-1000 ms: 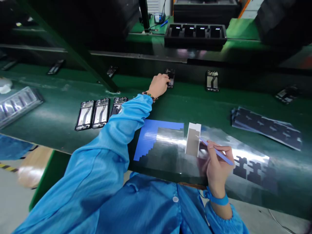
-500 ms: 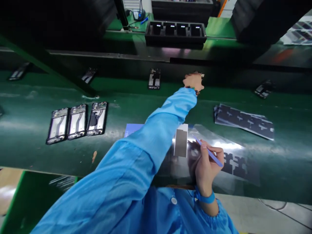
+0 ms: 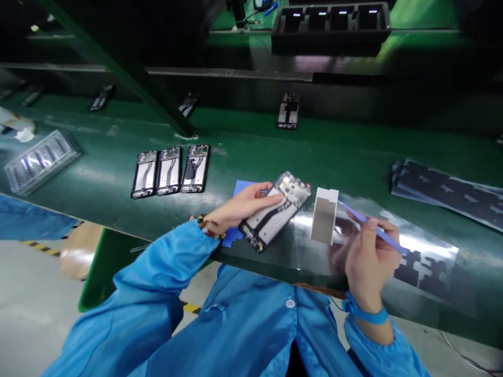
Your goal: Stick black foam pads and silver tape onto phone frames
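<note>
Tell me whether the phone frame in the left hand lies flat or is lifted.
Lifted at a tilt: the left hand holds the phone frame above the shiny sheet.

Three phone frames (image 3: 170,171) side by side on green bench (image 3: 98,183); black tray (image 3: 331,23) behind.

The left hand (image 3: 241,207) covers the near-left edge of the silver-and-black phone frame (image 3: 277,210) and most of the blue backing sheet (image 3: 240,187). The stack of dark printed sheets (image 3: 448,192) (far right) runs off the edge, its print blurred.
</note>
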`<state>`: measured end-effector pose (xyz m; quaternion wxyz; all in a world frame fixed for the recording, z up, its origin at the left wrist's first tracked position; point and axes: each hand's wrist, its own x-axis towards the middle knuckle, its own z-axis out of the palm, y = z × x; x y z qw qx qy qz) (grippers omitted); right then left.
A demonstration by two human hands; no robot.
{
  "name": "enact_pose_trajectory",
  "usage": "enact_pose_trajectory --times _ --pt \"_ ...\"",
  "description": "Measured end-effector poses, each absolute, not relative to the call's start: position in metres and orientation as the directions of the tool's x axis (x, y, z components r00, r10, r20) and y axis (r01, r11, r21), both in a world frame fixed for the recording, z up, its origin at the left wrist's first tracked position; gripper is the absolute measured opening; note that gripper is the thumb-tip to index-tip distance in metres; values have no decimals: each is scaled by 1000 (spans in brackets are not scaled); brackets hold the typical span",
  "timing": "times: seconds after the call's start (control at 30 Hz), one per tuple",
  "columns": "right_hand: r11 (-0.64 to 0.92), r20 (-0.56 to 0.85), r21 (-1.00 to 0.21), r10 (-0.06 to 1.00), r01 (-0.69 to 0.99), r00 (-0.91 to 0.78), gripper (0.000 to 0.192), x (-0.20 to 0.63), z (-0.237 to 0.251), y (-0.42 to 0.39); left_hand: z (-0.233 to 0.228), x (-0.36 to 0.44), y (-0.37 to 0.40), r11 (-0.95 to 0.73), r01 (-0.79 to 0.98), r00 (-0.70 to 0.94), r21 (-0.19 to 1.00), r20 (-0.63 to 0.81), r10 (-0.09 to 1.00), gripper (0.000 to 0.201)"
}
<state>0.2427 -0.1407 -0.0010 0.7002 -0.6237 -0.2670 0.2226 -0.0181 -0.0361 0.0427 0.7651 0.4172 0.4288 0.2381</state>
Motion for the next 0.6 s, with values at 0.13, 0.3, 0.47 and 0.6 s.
enact_pose_trajectory --times 0.13,0.3,0.47,0.6 --pt "174 54 -978 744 -114 666 38 239 5 -117 26 -13 -57 407 31 613 913 -339 714 85" --pt "27 -9 -998 853 -62 522 44 232 2 -98 14 -11 -51 -35 218 659 975 -121 743 61" --pt "-40 24 -992 863 116 505 46 232 -6 -92 10 -14 -50 -481 428 676 765 83 732 41" --pt "-64 45 -977 871 204 489 48 235 -11 -88 4 -18 -52 -667 457 740 588 164 652 38"
